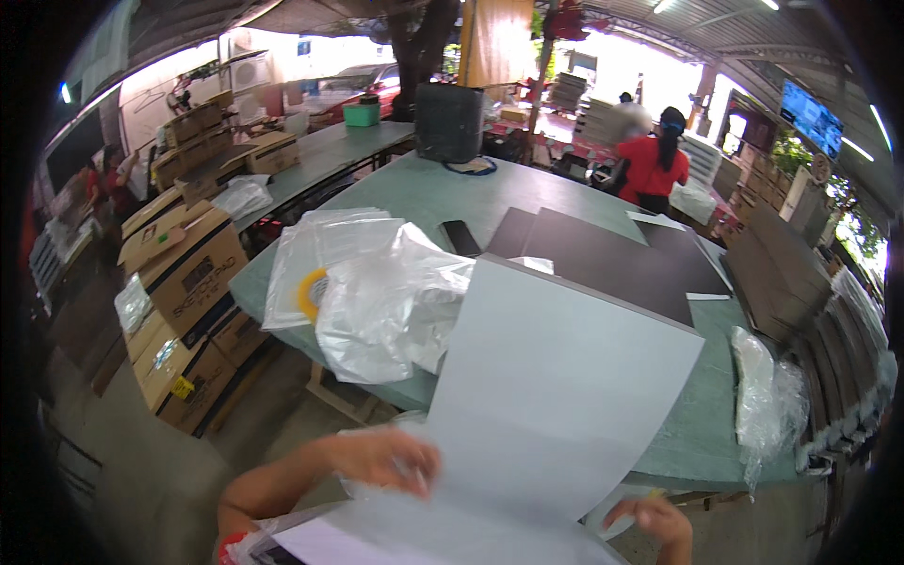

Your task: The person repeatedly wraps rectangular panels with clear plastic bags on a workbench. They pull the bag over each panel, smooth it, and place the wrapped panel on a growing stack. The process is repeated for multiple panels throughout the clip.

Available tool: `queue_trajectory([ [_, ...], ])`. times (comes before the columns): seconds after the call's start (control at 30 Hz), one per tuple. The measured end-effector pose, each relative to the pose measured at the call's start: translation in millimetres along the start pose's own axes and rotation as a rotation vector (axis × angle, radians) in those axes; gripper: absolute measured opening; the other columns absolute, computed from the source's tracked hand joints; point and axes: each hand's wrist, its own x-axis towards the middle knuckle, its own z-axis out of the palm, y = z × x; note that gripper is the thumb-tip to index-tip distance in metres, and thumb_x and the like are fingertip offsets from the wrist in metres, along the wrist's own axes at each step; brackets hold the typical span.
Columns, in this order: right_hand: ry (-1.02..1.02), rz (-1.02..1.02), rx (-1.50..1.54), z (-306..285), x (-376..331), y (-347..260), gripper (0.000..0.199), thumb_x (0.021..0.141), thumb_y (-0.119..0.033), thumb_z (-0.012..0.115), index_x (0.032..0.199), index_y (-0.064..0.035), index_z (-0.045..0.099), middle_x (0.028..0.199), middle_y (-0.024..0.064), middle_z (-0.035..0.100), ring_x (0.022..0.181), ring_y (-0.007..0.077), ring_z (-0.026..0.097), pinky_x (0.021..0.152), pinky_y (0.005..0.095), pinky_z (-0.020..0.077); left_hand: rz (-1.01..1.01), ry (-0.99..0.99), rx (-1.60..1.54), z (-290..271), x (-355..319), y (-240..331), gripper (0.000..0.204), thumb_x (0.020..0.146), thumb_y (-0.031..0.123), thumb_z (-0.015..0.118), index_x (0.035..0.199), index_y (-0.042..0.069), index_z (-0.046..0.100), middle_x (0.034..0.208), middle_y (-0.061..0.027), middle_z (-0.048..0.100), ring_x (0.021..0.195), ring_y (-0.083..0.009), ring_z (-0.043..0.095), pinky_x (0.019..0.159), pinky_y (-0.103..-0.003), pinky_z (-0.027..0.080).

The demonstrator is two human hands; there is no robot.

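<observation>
- While our left hand (391,460) hangs with curled fingers at the left edge of a large open grey pad (565,367), our right hand (652,517) bends its fingers beside the right edge; blur and angle leave us unable to tell whether either pinches paper.
- We have the pad right before us, its near leaf low, its far part reaching over the green table (405,193); an uneven tug could crease the bend between them.
- To our left, crumpled clear bags (386,325) crowd the pad, so a wide sweep could snag them and drag the yellow tape roll (308,295).
- To our right, tabletop shows between pad and clear wrap (756,400), giving us the roomier side.
- Past the far edge sit dark boards (607,259); if we push forward, they could shift toward the phone (460,238).
- Farther off, a person in red (653,169) stands well beyond our reach.
</observation>
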Motion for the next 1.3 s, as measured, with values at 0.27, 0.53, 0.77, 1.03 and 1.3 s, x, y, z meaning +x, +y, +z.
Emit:
queue_trajectory([
  [0.27,-0.484,0.556,-0.336,62.2,47.5,109.7,0.05,0.085,-0.032,0.037,0.127,-0.0043,0.029,0.133,0.0164,0.021,0.125,0.0247,0.013,0.102,0.0347,0.0081,-0.329,-0.082,0.209,78.4,31.3,-260.9,0.029,0.079,0.027,0.054,0.085,-0.001,0.047,0.078,-0.0146,0.051,0.077,-0.0211,0.05,0.069,-0.032,0.039],
  [0.53,-0.482,0.116,-0.592,6.7,113.5,125.9,0.021,0.079,-0.016,0.057,0.084,0.0036,0.058,0.083,0.0111,0.059,0.081,0.0186,0.056,0.075,0.0285,0.0419,0.327,-0.009,0.184,81.5,133.1,-136.7,0.015,0.069,0.014,0.054,0.076,0.001,0.049,0.064,-0.013,0.052,0.061,-0.0245,0.051,0.056,-0.034,0.039],
  [0.77,-0.205,0.18,-0.02,19.9,116.0,67.9,0.004,0.076,-0.002,0.054,0.078,0.0018,0.054,0.075,0.0085,0.056,0.07,0.0152,0.053,0.064,0.0281,0.0439,0.314,0.648,-0.808,-13.2,139.1,-78.6,0.023,0.087,0.022,0.035,0.101,0.004,0.043,0.071,-0.01,0.051,0.051,-0.0128,0.051,0.039,-0.026,0.047],
  [1.03,-0.059,-0.012,-0.274,73.5,146.1,17.1,0.036,0.075,-0.018,0.061,0.101,0.0027,0.049,0.096,0.0108,0.054,0.089,0.0178,0.05,0.076,0.0296,0.0408,0.271,0.427,0.271,37.5,141.1,-31.7,0.028,0.08,0.018,0.054,0.101,0.001,0.048,0.084,-0.0099,0.056,0.082,-0.0173,0.054,0.07,-0.028,0.044],
  [1.3,0.098,0.086,0.025,25.0,117.2,10.6,0.023,0.074,-0.008,0.061,0.094,-0.0019,0.053,0.084,0.0,0.055,0.078,0.0061,0.049,0.069,0.0208,0.0397,-0.044,0.515,-0.056,-27.6,118.7,-39.3,0.015,0.068,0.005,0.064,0.08,0.002,0.055,0.076,-0.0028,0.055,0.074,-0.009,0.05,0.068,-0.023,0.041],
])
